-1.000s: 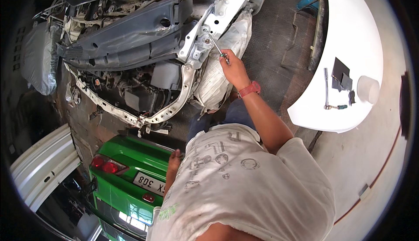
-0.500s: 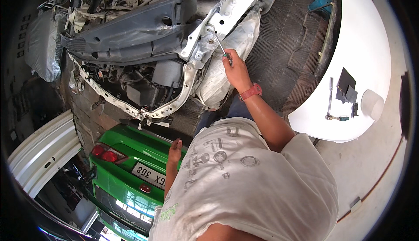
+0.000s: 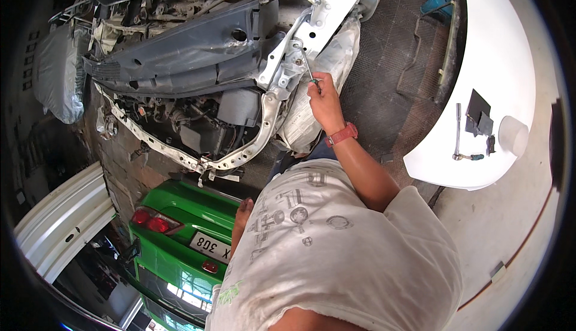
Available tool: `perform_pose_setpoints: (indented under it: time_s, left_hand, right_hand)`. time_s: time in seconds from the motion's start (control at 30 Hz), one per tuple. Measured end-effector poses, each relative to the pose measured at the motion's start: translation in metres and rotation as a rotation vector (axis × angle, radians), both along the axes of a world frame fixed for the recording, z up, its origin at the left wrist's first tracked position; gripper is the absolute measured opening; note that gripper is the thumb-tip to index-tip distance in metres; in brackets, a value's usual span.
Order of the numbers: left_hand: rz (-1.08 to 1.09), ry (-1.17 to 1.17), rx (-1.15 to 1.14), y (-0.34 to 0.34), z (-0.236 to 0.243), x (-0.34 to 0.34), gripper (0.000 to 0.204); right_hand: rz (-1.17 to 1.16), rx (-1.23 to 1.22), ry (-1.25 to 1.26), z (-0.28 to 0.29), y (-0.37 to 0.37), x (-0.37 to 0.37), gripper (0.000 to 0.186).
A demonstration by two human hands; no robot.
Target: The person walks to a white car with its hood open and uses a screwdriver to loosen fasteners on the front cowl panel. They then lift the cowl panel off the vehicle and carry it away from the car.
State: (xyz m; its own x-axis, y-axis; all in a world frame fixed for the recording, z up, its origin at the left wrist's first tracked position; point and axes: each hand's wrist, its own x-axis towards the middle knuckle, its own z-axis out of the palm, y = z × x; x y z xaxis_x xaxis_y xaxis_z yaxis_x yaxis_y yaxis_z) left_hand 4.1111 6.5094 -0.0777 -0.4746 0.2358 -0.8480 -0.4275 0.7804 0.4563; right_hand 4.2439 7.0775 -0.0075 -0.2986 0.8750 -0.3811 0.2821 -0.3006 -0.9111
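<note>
My right hand [image 3: 326, 106], with a red watch on the wrist, grips a screwdriver [image 3: 308, 66] by its dark green handle. The thin metal shaft points up and away, its far end at the white metal fender rail [image 3: 327, 16] of a stripped car front. Whether the tip touches the metal is too small to tell. Low by my left side, near the green car [image 3: 186, 208], my left hand [image 3: 243, 209] is held with its fingers drawn together. My shirt covers part of it, and anything in the fingers cannot be made out.
A dark plastic cowl [image 3: 180, 52] lies across the engine bay, behind the curved white front crossmember [image 3: 162, 151]. Plastic sheeting [image 3: 321, 94] hangs beside the rail. On the white panel [image 3: 504, 43] at right lie a ratchet [image 3: 458, 151], black pieces [image 3: 478, 115] and a round tub [image 3: 513, 136].
The view has shifted slightly, so the car front appears lower and further right. My right hand keeps the screwdriver at the rail. My left hand shows less beside the shirt.
</note>
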Motion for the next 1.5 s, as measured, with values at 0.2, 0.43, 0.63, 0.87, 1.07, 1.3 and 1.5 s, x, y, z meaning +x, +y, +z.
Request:
perform_pose_setpoints:
  time_s: [0.2,0.43,0.63,0.87,1.07,1.3,1.5]
  left_hand:
    - [-0.116,0.091,-0.085,0.047,0.039,-0.018,0.063]
    - [-0.452,0.225,-0.284,0.077,0.095,-0.022,0.055]
    - [-0.028,0.152,0.036,0.031,0.053,0.001,0.046]
    - [-0.149,0.045,-0.053,-0.020,-0.011,0.007,0.051]
    - [-0.113,0.093,-0.073,0.018,0.023,-0.008,0.051]
    - [-0.036,0.084,-0.041,0.085,0.067,-0.022,0.057]
    - [-0.134,0.108,-0.097,0.054,0.047,-0.022,0.058]
  right_hand:
    - [-0.009,0.222,-0.185,0.007,-0.004,-0.008,0.029]
    - [0.055,0.443,-0.155,0.052,0.055,-0.003,0.022]
    - [0.044,0.098,-0.241,0.066,0.001,0.051,0.023]
    - [0.175,0.181,-0.222,0.033,0.024,0.033,0.021]
    - [0.176,0.227,-0.174,0.036,0.024,0.032,0.022]
    - [0.194,0.209,-0.154,0.031,0.026,0.029,0.022]
    - [0.186,0.188,-0.249,0.044,0.029,0.020,0.023]
